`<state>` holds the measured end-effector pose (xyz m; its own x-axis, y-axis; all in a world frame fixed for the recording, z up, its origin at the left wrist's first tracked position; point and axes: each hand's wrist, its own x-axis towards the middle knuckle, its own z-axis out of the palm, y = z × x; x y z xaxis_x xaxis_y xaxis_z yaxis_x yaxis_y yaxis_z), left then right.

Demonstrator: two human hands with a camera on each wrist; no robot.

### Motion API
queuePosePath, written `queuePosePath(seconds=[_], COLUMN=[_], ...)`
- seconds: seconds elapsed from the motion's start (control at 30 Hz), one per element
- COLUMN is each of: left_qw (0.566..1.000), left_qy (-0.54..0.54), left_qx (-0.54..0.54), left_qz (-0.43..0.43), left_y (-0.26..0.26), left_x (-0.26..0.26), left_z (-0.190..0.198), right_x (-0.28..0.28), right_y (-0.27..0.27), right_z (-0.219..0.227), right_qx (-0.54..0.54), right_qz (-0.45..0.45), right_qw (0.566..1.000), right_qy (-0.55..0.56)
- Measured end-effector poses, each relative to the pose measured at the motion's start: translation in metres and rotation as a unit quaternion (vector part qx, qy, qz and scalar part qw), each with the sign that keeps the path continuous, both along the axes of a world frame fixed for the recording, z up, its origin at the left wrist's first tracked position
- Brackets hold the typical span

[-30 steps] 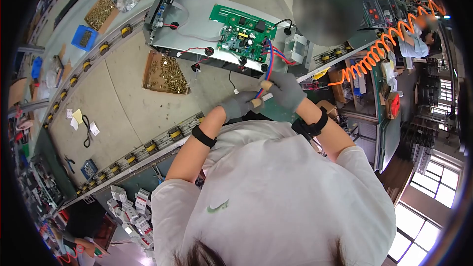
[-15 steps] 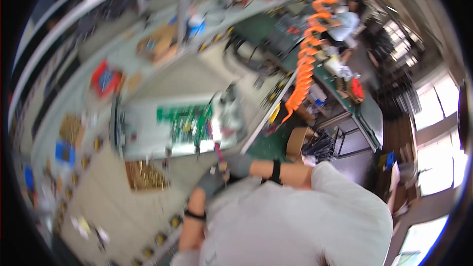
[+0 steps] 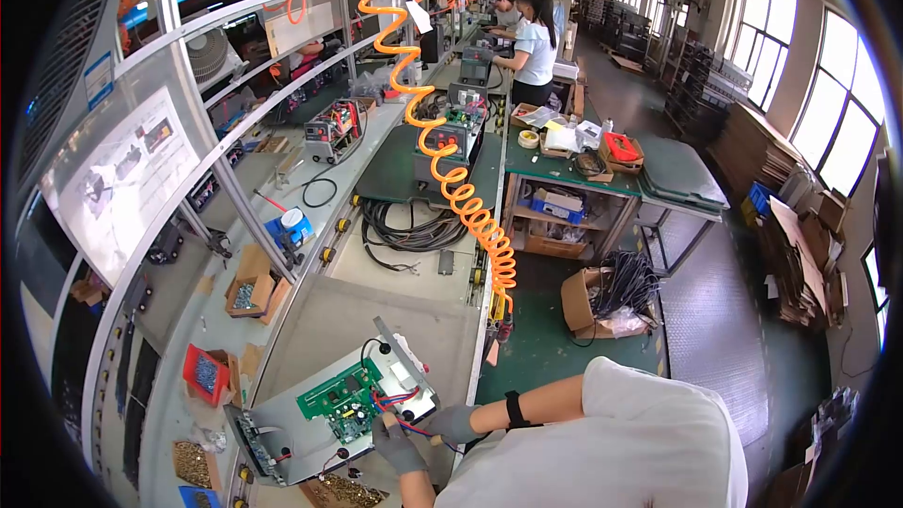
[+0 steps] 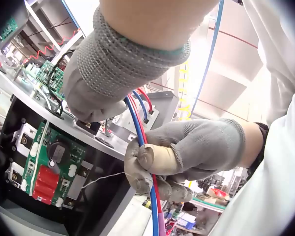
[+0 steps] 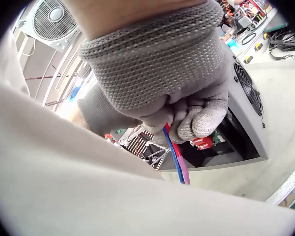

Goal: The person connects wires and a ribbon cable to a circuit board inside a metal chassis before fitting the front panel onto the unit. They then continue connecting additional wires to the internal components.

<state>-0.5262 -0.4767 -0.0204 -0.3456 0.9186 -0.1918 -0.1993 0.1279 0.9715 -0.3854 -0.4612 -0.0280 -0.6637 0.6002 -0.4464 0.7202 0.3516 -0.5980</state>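
Observation:
Red and blue wires (image 4: 141, 125) run from an open metal chassis (image 3: 296, 447) that carries a green circuit board (image 3: 343, 404). My gloved right hand (image 3: 456, 424) pinches them between thumb and fingers; a pink-purple sleeve (image 5: 183, 169) shows below its grip in the right wrist view. Closer to the board, my gloved left hand (image 3: 399, 446) has its curled fingers at the same wires, where they pass behind it in the left wrist view. Under the chassis top, that view also shows a second green board (image 4: 54, 160) with a red component.
A box of brass fasteners (image 3: 343, 492) lies beside the chassis. Coiled black cable (image 3: 414, 226) lies farther along the line, and an orange coiled hose (image 3: 461, 188) hangs above. Two people work beyond. A cardboard box of cables (image 3: 611, 296) stands on the floor at right.
The head view has swung up and along the line, blurring midway. My left hand now sits nearer the board along the wires, while the right keeps its pinch on them.

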Motion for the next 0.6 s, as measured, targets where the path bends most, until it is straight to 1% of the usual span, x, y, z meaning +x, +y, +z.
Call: queuePosePath(seconds=[0.07, 0.13, 0.2, 0.33, 0.4, 0.5, 0.6], left_qw=[1.0, 1.0, 1.0, 0.999, 0.999, 0.997, 0.997], left_qy=[0.011, 0.019, 0.016, 0.021, 0.041, 0.062, 0.071], left_qx=[-0.002, -0.006, 0.001, -0.002, 0.001, -0.005, -0.016], left_qz=[0.006, 0.013, 0.02, 0.034, 0.035, 0.041, 0.038], left_y=[0.001, 0.0, 0.0, -0.002, -0.004, -0.004, -0.002], left_x=[0.001, 0.002, 0.004, 0.006, 0.005, 0.006, 0.003], left_z=[-0.002, -0.003, -0.001, 0.0, -0.001, 0.002, -0.007], right_x=[-0.002, -0.003, -0.003, -0.002, -0.004, -0.005, -0.006], right_y=[0.004, 0.005, 0.004, 0.005, 0.008, 0.009, 0.011], right_z=[-0.005, 0.0, 0.007, 0.003, 0.005, -0.002, -0.012], right_qx=[-0.018, -0.036, -0.023, -0.013, -0.018, -0.022, -0.028], right_qz=[0.007, 0.014, 0.022, 0.016, 0.052, 0.051, 0.06], right_qw=[1.0, 0.999, 0.999, 1.0, 0.998, 0.998, 0.997], right_qy=[-0.007, -0.016, -0.012, 0.017, -0.019, -0.03, -0.04])
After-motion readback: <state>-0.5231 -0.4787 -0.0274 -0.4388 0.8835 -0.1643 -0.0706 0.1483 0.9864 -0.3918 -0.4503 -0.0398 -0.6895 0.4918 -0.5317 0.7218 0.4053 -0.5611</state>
